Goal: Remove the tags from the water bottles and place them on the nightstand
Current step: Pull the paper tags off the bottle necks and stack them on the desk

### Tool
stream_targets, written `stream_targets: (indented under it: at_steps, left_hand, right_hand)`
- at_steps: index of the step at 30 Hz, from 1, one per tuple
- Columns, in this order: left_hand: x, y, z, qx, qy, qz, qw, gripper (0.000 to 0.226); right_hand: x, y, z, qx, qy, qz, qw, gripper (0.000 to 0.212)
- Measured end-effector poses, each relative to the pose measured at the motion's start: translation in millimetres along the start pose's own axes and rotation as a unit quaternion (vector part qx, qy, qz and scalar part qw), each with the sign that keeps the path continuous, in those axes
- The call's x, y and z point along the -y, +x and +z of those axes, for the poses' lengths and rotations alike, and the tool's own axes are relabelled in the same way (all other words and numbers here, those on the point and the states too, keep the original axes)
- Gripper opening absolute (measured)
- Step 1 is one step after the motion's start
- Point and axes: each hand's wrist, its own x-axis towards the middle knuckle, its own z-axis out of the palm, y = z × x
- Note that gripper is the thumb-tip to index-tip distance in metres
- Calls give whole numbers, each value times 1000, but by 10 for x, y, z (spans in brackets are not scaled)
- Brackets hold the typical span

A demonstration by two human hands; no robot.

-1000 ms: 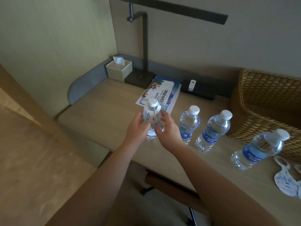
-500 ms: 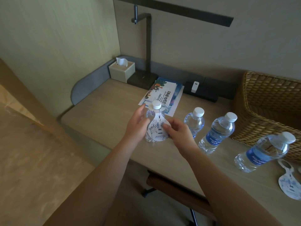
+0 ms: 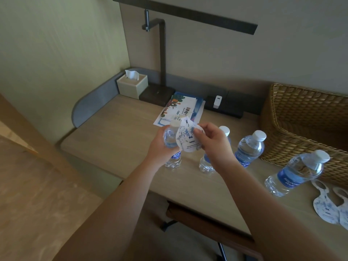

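My left hand (image 3: pixel 160 146) grips a small clear water bottle (image 3: pixel 172 143) with a blue label, standing on the wooden nightstand (image 3: pixel 116 140). My right hand (image 3: pixel 211 142) pinches a white paper tag (image 3: pixel 187 137) with blue print, lifted up beside the bottle's cap. Three more bottles stand to the right: one (image 3: pixel 225 131) partly hidden behind my right hand, one (image 3: pixel 249 147) beside it, one (image 3: pixel 297 171) further right. Two loose tags (image 3: pixel 327 206) lie on the surface at the far right.
A wicker basket (image 3: pixel 301 117) sits at the back right. A tissue box (image 3: pixel 131 85), a dark lamp base (image 3: pixel 158 92), a printed leaflet (image 3: pixel 180 108) and a white plug on a dark strip (image 3: pixel 217 101) line the back. A chair (image 3: pixel 188 223) shows under the front edge.
My right hand has pulled the tag up from the front of the bottle to the level of its cap. The left hand keeps its grip on the bottle.
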Motion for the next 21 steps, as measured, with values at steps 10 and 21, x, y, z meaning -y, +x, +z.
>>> stream_targets:
  at_steps: [10,21]
  left_hand:
    - [64,-128,213,-24,50,20,998,64]
    - [-57,-897,914,-10,58,40,997,67]
  right_hand:
    - [-67,-434,-644,-110,57,3,992,7]
    - [-318,-1146,-1424,-138,95,37,985,8]
